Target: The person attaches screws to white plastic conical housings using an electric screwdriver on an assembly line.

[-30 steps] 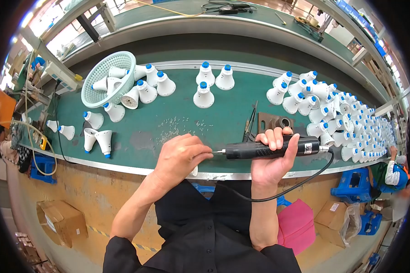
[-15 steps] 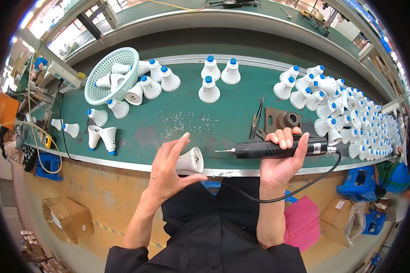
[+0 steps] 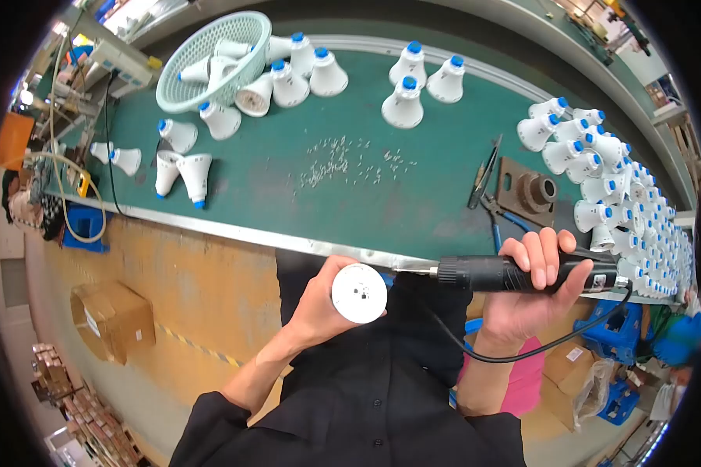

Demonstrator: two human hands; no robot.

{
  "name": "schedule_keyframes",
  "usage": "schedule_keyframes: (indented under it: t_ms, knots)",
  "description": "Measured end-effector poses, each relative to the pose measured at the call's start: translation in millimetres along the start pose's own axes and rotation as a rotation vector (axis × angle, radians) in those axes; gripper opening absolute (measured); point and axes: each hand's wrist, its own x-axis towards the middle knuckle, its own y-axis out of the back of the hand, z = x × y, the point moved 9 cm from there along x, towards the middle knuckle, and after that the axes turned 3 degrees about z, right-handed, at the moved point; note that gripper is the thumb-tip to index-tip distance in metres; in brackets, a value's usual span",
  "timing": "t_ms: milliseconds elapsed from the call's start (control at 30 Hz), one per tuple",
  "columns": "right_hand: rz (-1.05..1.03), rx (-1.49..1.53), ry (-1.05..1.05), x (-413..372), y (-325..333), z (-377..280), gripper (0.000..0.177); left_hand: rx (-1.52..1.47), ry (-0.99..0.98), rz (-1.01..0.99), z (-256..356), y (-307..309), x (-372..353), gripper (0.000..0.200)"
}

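Note:
My left hand (image 3: 316, 308) is wrapped round a white cone-shaped lamp housing (image 3: 360, 293), whose round wide end with small dark marks faces up towards me. It is held just in front of the bench edge. In my right hand (image 3: 531, 300) lies a black electric screwdriver (image 3: 475, 273), level, its thin bit pointing left towards the housing but apart from it. A black cable (image 3: 514, 359) loops down from the tool's rear end. Small loose screws (image 3: 333, 163) lie scattered on the green bench top (image 3: 249, 183) beyond my hands.
A pale green basket (image 3: 171, 82) of housings stands at the back left, with more housings around it. Three upright blue-capped housings (image 3: 403, 105) stand at the back middle. Right are a rusty metal fixture (image 3: 528, 191), tweezers (image 3: 487, 175), pliers (image 3: 497, 218) and a crowd of housings (image 3: 627, 194).
My left hand has closed on the lamp housing, lifted it off the bench and turned its wide end up towards me. The view has shifted; the right hand still holds the screwdriver.

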Motion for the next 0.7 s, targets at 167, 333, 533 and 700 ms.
schedule_keyframes:
  t_ms: [167,333,533,700]
  knots:
    - [-0.017,-0.189,-0.085,-16.6,3.4,19.4,0.029,0.009,-0.014,-0.109,-16.7,-11.3,-14.1,0.053]
    - [-0.057,-0.321,-0.156,-25.2,4.4,40.7,0.028,0.011,0.036,-0.018,-16.3,-16.9,-23.2,0.05]
    - [-0.035,-0.383,-0.176,-29.1,12.4,43.9,0.028,0.124,-0.036,0.045,-32.4,-15.9,-30.0,0.049]
    - [-0.01,-0.396,-0.169,-30.4,17.0,45.3,0.031,0.108,-0.09,0.009,-35.4,-14.9,-25.3,0.053]
